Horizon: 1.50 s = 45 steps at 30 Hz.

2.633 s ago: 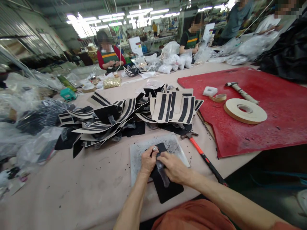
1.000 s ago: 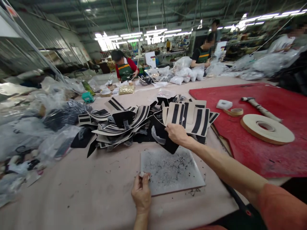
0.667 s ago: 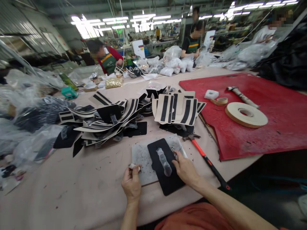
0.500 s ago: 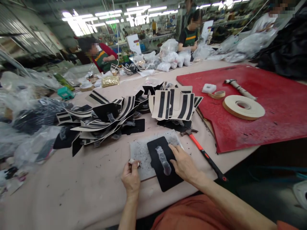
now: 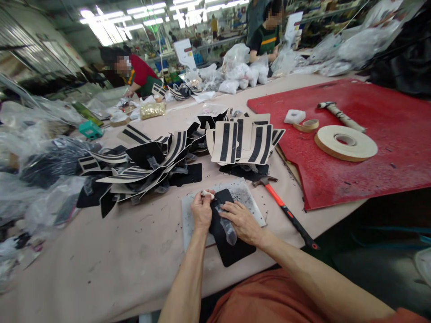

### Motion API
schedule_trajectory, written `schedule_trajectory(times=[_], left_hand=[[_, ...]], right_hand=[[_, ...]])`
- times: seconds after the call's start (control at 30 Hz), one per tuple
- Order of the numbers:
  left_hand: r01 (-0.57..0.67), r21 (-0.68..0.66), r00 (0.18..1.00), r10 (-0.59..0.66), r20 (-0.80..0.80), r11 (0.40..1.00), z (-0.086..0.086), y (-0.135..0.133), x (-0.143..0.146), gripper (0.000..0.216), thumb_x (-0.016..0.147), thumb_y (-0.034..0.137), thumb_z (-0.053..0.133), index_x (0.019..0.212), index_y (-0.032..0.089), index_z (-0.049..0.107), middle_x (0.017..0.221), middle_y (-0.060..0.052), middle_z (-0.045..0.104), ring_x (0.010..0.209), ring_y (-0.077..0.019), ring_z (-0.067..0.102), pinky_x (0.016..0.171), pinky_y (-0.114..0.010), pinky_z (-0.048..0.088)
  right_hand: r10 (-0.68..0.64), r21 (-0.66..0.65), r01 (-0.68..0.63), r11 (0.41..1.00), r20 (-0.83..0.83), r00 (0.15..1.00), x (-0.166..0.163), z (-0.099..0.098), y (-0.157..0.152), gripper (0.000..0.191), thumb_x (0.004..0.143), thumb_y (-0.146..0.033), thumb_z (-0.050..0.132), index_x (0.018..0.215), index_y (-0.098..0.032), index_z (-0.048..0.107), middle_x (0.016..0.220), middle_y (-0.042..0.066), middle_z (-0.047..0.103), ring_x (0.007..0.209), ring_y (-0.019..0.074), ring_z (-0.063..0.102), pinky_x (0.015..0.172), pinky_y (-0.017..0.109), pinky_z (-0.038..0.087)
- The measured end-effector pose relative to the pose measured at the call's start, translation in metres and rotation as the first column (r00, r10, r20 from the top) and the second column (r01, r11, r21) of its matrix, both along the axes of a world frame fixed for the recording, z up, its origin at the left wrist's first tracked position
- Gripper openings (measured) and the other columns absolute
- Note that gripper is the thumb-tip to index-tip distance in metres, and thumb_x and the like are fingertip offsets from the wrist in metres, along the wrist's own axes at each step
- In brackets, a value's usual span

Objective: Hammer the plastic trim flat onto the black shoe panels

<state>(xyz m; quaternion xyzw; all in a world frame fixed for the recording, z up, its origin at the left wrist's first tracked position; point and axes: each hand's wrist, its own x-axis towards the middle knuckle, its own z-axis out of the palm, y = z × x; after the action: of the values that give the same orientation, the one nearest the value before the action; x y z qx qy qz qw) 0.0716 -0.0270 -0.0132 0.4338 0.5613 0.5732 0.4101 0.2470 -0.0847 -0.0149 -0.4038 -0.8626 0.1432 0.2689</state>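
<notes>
The black cut piece [image 5: 229,244] lies under both hands on the grey work pad [image 5: 251,204]. The right hand [image 5: 240,222] presses flat, fingers spread, on its clear strip [image 5: 229,229]; the left hand [image 5: 201,210], just beside, pinches a small white tool [image 5: 208,194] at the piece's far edge. An orange-handled hammer [image 5: 286,214] lies right of them; striped pieces [image 5: 240,143] are piled beyond.

A flat black piece [image 5: 229,244], bearing a clear plastic strip [image 5: 227,226], is being pressed onto a grey slab [image 5: 247,204] at six o'clock; a small pale tool [image 5: 207,194] is being held upright at its upper edge.
</notes>
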Motion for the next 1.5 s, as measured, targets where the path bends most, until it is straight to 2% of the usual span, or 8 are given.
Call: schedule_trajectory(times=[0.63,0.73,0.87,1.0,1.13,1.27,1.37,1.5], left_hand=[[0.088,0.002,0.905,-0.079,-0.419,0.996,0.012,-0.002,0.003,0.021,0.092,0.035,0.052,0.092,0.021,0.069,0.092,-0.006,0.077,0.085,-0.0202,0.071,0.082,-0.031,0.053],[0.144,0.019,0.877,-0.119,-0.466,0.989,0.012,-0.003,0.003,0.019,0.093,0.032,0.051,0.092,0.022,0.067,0.092,-0.005,0.077,0.084,-0.0195,0.071,0.08,-0.03,0.053],[0.196,0.099,0.869,-0.126,-0.479,0.976,0.01,-0.006,0.004,0.016,0.091,0.028,0.053,0.095,0.021,0.067,0.093,-0.006,0.077,0.085,-0.0193,0.072,0.082,-0.03,0.054],[0.192,0.132,0.873,-0.108,-0.477,0.973,0.009,-0.007,0.006,0.015,0.09,0.027,0.056,0.094,0.021,0.069,0.092,-0.006,0.077,0.085,-0.0198,0.072,0.081,-0.03,0.055],[0.212,0.134,0.866,-0.123,-0.484,0.968,0.005,-0.008,0.006,0.017,0.091,0.03,0.056,0.097,0.022,0.07,0.095,-0.006,0.077,0.088,-0.0212,0.072,0.084,-0.033,0.055],[0.24,0.129,0.85,-0.144,-0.508,0.962,0.002,-0.008,0.006,0.018,0.091,0.032,0.055,0.096,0.023,0.069,0.097,-0.006,0.077,0.091,-0.0226,0.072,0.087,-0.035,0.054],[0.248,0.125,0.849,-0.154,-0.506,0.961,0.002,-0.008,0.006,0.017,0.091,0.032,0.053,0.094,0.024,0.069,0.095,-0.006,0.076,0.09,-0.0223,0.071,0.086,-0.034,0.053],[0.263,0.124,0.84,-0.164,-0.517,0.957,0.003,-0.007,0.005,0.017,0.091,0.03,0.052,0.093,0.025,0.068,0.095,-0.005,0.076,0.09,-0.0215,0.071,0.085,-0.033,0.053]], right_hand=[[0.032,-0.098,-0.038,0.994,-0.056,0.998,0.004,0.02,0.002,0.045,0.089,-0.008,0.047,0.13,-0.022,0.058,0.139,0.008,0.057,0.135,0.024,0.044,0.114,0.049,0.032],[-0.112,-0.094,0.106,0.99,-0.055,0.992,0.027,0.034,0.005,0.048,0.087,-0.008,0.045,0.132,-0.02,0.056,0.137,0.011,0.055,0.13,0.026,0.047,0.11,0.047,0.038],[-0.533,-0.066,0.569,0.82,0.276,0.8,0.091,0.039,0.004,0.04,0.089,-0.018,0.051,0.128,-0.012,0.055,0.126,0.02,0.057,0.115,0.034,0.053,0.096,0.048,0.044],[-0.568,-0.173,0.752,0.636,0.555,0.607,0.144,0.021,-0.009,0.018,0.09,-0.028,0.054,0.099,-0.012,0.059,0.093,0.016,0.061,0.084,0.0268,0.059,0.07,0.035,0.045],[-0.621,-0.668,0.58,0.466,0.22,0.752,0.148,0.022,-0.016,0.015,0.085,-0.033,0.053,0.078,-0.019,0.053,0.064,0.0,0.051,0.054,0.015,0.047,0.048,0.025,0.036],[-0.706,-0.929,0.216,0.3,-0.065,0.705,0.116,0.069,-0.007,0.024,0.091,-0.044,0.04,0.079,-0.023,0.046,0.057,-0.008,0.037,0.039,0.0102,0.03,0.038,0.023,0.03],[-0.685,-0.829,0.244,0.503,-0.21,0.697,0.087,0.11,0.001,0.037,0.095,-0.056,0.035,0.081,-0.023,0.045,0.056,-0.007,0.037,0.04,0.01,0.03,0.039,0.022,0.028],[-0.435,-0.278,0.404,0.872,-0.058,0.899,0.058,0.128,0.008,0.04,0.101,-0.05,0.031,0.082,-0.021,0.051,0.064,0.002,0.054,0.052,0.0141,0.048,0.051,0.026,0.033]])
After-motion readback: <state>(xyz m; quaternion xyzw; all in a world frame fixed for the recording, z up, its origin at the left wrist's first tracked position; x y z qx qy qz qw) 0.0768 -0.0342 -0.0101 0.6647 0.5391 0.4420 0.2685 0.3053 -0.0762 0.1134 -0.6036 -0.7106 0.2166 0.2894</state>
